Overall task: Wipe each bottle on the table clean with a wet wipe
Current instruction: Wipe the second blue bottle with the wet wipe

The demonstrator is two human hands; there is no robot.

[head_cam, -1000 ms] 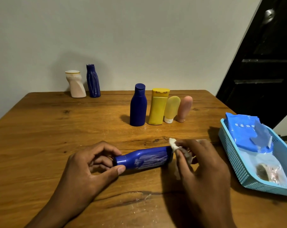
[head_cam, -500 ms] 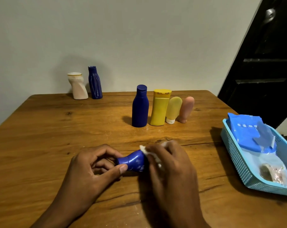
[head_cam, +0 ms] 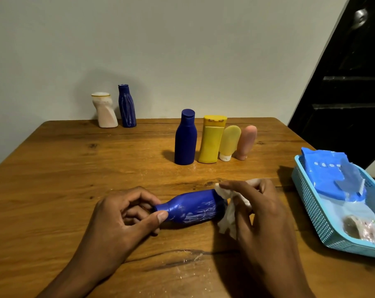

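The wooden table (head_cam: pixel 53 179) carries a light blue basket (head_cam: pixel 311 211) at its right edge, two bottles (head_cam: pixel 126 106) at the far left edge and four more bottles (head_cam: pixel 185 138) standing in a row toward the far edge. Near the front edge, my left hand (head_cam: pixel 118 218) pinches the neck of a blue bottle (head_cam: pixel 193 206) lying on its side. My right hand (head_cam: pixel 261 214) grips a white wet wipe (head_cam: pixel 227 222) against the bottle's base.

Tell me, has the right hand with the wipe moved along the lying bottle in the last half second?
Yes. The right hand and wet wipe slid from near the neck to the base of the lying blue bottle, toward the basket.
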